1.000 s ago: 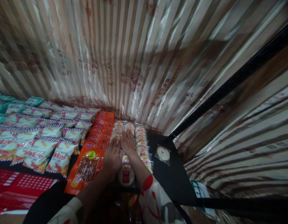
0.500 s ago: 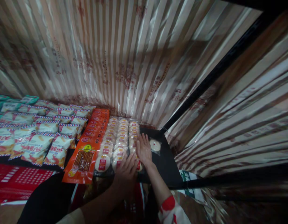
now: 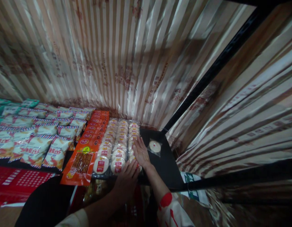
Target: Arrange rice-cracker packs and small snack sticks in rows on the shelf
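Three rows of round white crackers in clear wrappers (image 3: 119,153) overlap on a black shelf (image 3: 164,168). My left hand (image 3: 128,173) rests on the near end of the rightmost row, fingers stretched forward and partly covering the front packet. My right hand (image 3: 141,153) lies along the right side of that same row, its fingers extended and touching the packets. Neither hand grips anything. A single wrapped cracker (image 3: 155,146) lies apart on the shelf, to the right of my right hand.
Left of the crackers runs an overlapping row of orange snack packets (image 3: 82,159). Further left are several white snack bags (image 3: 38,149) and green bags (image 3: 29,102). A black post (image 3: 195,91) rises at the shelf's back right corner, before striped plastic sheeting (image 3: 127,56). A red crate (image 3: 22,183) stands below.
The view has shifted slightly, so the shelf goods sit a little further left. Both hands stay on the rightmost cracker row, with the right hand slightly lower along its side.
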The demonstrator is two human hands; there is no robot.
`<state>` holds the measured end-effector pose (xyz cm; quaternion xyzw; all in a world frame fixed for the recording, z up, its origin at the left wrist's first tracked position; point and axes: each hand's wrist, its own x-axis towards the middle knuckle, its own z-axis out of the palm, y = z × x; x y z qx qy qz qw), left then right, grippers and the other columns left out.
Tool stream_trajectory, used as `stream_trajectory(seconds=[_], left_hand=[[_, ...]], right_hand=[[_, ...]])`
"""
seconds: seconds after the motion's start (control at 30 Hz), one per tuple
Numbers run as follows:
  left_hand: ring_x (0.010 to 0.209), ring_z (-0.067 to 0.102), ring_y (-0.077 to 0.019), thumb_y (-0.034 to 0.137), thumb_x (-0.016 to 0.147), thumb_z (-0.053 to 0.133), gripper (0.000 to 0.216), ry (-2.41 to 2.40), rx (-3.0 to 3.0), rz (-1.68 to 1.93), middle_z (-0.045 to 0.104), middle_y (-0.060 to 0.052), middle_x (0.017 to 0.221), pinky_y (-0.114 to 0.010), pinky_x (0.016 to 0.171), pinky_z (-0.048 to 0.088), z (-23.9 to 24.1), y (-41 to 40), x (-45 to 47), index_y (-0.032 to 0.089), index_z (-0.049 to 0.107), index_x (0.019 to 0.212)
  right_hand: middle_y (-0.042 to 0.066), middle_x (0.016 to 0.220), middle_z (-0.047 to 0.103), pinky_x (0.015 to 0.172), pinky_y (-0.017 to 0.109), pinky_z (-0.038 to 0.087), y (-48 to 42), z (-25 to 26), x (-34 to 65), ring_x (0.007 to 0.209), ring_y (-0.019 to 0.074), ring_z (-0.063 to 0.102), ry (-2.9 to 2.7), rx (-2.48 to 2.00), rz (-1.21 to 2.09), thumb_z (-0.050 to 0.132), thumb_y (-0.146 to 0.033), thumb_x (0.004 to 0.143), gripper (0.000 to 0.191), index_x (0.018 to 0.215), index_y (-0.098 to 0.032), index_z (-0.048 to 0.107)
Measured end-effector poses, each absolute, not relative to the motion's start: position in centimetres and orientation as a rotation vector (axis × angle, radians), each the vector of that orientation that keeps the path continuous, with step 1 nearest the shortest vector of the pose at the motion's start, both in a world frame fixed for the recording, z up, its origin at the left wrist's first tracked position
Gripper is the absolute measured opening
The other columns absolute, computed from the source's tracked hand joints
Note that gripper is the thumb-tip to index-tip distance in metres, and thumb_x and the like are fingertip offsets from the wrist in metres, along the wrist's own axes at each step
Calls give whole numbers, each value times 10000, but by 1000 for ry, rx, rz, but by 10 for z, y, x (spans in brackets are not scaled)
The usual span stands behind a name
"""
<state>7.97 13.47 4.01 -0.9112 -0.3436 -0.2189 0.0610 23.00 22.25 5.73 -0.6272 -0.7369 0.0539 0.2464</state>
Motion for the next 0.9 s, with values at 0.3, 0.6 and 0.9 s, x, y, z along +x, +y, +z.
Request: stream_trajectory(seconds=[0.3, 0.6, 0.9], left_hand=[[1323, 384, -257, 299, 888, 406, 506, -1004, -2776, -635, 478, -117, 1391, -419, 1114, 163, 43, 136, 69, 133, 403, 1366], [1334, 367, -264, 284, 876, 415, 476, -1037, -2758, -716, 482, -129, 1386, -431, 1103, 227, 49, 137, 76, 115, 455, 1319], [1327, 381, -254, 278, 891, 391, 409, -1081, -2762, -872, 502, -121, 1369, -446, 1075, 316, 60, 148, 99, 138, 516, 1255]], right_hand=[[89, 1521, 258, 1162, 420, 233, 224, 56, 220, 1426, 204, 126, -1985, -1748, 256, 220, -387, 969, 525, 1390, -136, 409], [75, 1513, 289, 1145, 447, 238, 225, 70, 226, 1424, 231, 156, -2032, -1792, 88, 223, -379, 970, 508, 1385, -167, 424], [61, 1550, 158, 1139, 442, 190, 268, 101, 218, 1435, 241, 67, -2087, -1994, 183, 216, -409, 967, 526, 1429, -196, 349]])
